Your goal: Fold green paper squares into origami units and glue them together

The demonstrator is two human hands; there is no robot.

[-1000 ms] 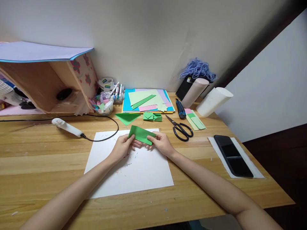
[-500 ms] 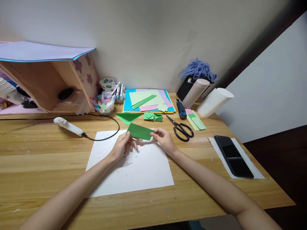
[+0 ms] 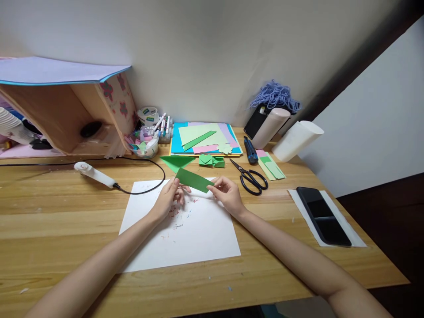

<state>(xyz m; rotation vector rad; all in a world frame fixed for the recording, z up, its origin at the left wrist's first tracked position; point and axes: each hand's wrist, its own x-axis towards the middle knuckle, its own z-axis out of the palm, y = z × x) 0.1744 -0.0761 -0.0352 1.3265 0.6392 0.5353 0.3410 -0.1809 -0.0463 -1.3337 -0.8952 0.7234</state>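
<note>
A dark green folded paper strip (image 3: 194, 180) is held between both hands above a white sheet (image 3: 185, 229) on the wooden desk (image 3: 59, 221). My left hand (image 3: 168, 199) pinches its left end. My right hand (image 3: 227, 194) pinches its right end. The strip tilts down toward the right. Small coloured specks lie on the white sheet below the hands.
Behind the hands lie a green paper triangle (image 3: 175, 162), small folded green pieces (image 3: 211, 160) and a stack of coloured paper (image 3: 205, 139). Black scissors (image 3: 251, 179), a utility knife (image 3: 250, 150), a phone (image 3: 323, 215), a white corded tool (image 3: 94, 175) and a marker cup (image 3: 145, 143) stand around.
The green paper went from a wider folded shape to a narrower flat strip, lifted slightly up and away. Both hands shifted a little further from me with it.
</note>
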